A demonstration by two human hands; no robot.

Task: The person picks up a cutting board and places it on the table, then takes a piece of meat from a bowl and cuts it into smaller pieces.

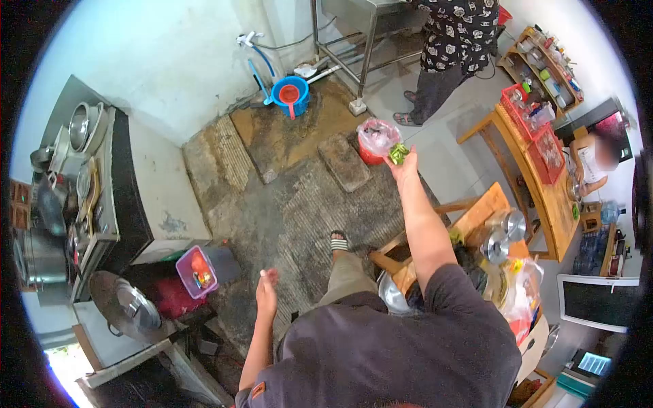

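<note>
My right hand [404,163] is stretched out ahead, closed on a small bunch of green vegetable scraps [398,152]. It hovers right beside a red bin lined with a pink plastic bag [376,139] on the floor. My left hand [266,287] hangs low at my side with fingers loosely apart and nothing in it. I stand on the worn concrete floor, one sandalled foot [338,241] forward.
Another person in a patterned top [454,34] stands by a metal table frame at the back. A blue bucket [291,97] sits under a wall tap. Wooden tables [537,190] with pots and crates fill the right. A counter with cookware [78,177] and a pink bin [196,270] are left.
</note>
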